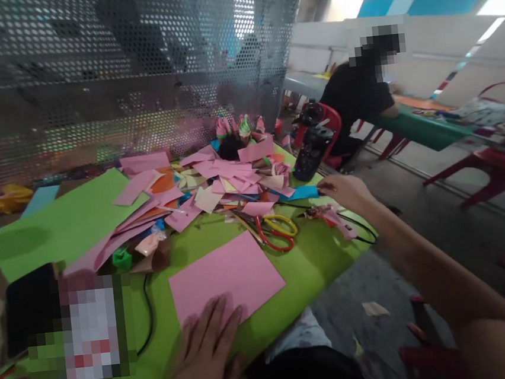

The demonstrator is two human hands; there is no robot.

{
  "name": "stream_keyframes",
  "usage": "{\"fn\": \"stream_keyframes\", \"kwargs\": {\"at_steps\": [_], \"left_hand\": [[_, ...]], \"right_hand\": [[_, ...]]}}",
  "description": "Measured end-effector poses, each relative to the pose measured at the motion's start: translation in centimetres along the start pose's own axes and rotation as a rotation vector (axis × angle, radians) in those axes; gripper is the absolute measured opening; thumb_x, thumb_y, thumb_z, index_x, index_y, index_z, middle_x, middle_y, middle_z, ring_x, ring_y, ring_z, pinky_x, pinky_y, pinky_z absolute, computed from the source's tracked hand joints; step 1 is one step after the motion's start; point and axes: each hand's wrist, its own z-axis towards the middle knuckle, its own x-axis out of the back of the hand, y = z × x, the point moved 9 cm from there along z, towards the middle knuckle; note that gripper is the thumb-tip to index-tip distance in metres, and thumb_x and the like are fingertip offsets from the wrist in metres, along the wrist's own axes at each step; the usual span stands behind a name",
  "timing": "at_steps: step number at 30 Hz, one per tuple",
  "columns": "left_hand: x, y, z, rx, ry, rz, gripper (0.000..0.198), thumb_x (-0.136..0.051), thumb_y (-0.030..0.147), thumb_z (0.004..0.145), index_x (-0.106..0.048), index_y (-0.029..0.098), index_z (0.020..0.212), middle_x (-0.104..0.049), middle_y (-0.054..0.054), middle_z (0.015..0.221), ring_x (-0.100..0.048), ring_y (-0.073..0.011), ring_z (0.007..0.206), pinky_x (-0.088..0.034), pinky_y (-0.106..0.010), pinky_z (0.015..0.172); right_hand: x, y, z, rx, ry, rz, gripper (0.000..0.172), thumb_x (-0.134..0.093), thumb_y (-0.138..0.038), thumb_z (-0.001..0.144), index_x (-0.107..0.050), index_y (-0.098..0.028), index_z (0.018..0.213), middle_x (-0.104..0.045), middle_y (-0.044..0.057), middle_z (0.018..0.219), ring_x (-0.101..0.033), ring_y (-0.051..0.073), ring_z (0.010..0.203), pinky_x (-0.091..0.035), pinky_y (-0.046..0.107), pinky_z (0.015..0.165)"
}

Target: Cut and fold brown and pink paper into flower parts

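My left hand [206, 355] lies flat with its fingers spread on the near edge of a pink paper sheet [227, 275] on the green table cover [312, 255]. My right hand [342, 190] reaches out to the far right edge of the table, fingers curled beside a blue paper piece [301, 193] and just above a pink glue gun [330, 215]. What those fingers hold, if anything, I cannot make out. Red and yellow scissors [277, 232] lie between the pink sheet and the glue gun.
A heap of pink, orange and cream paper scraps [208, 188] covers the table's middle. A large green sheet [63, 222] lies at left, a dark phone [31, 306] near left. A dark bottle [311, 145] stands at the far right corner. Perforated metal screen [133, 64] behind. A seated person [359, 96] beyond.
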Motion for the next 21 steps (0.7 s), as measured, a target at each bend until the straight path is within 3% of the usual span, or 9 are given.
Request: {"fn": "stream_keyframes", "kwargs": {"at_steps": [5, 12, 17, 21], "left_hand": [[-1.1, -0.7, -0.6, 0.0, -0.045, 0.052, 0.063, -0.047, 0.026, 0.088, -0.038, 0.031, 0.15, -0.046, 0.0, 0.153, -0.044, -0.0217, 0.138, -0.027, -0.041, 0.111], [-1.5, -1.0, -0.1, -0.009, -0.052, 0.067, 0.064, -0.046, 0.025, 0.089, -0.035, 0.029, 0.152, -0.045, -0.001, 0.153, -0.043, -0.0227, 0.139, -0.025, -0.043, 0.113], [-1.5, -1.0, -0.1, 0.073, -0.08, 0.026, 0.06, -0.047, 0.027, 0.09, -0.038, 0.033, 0.15, -0.045, 0.001, 0.154, -0.043, -0.0218, 0.138, -0.022, -0.041, 0.116], [-1.0, -0.9, -0.1, 0.132, -0.07, -0.028, 0.057, -0.049, 0.03, 0.091, -0.041, 0.034, 0.148, -0.047, 0.001, 0.152, -0.044, -0.0214, 0.137, -0.025, -0.04, 0.115]], "right_hand": [[-2.0, 2.7, 2.0, -0.017, -0.074, -0.05, 0.03, -0.062, -0.021, 0.081, -0.074, -0.025, 0.108, -0.075, 0.005, 0.108, -0.068, 0.023, 0.095, -0.046, 0.026, 0.07], [-2.5, 3.0, 2.4, 0.015, -0.114, -0.022, 0.027, -0.061, -0.017, 0.079, -0.075, -0.023, 0.102, -0.072, 0.004, 0.094, -0.066, 0.018, 0.084, -0.045, 0.023, 0.07], [-2.4, 3.2, 2.2, 0.031, -0.112, 0.006, 0.029, -0.058, -0.019, 0.082, -0.072, -0.021, 0.107, -0.073, 0.007, 0.098, -0.067, 0.02, 0.088, -0.047, 0.026, 0.071], [-2.8, 2.4, 2.5, 0.071, -0.124, 0.02, 0.023, -0.058, -0.014, 0.08, -0.074, -0.021, 0.095, -0.077, 0.007, 0.099, -0.07, 0.022, 0.09, -0.049, 0.026, 0.073]]}}
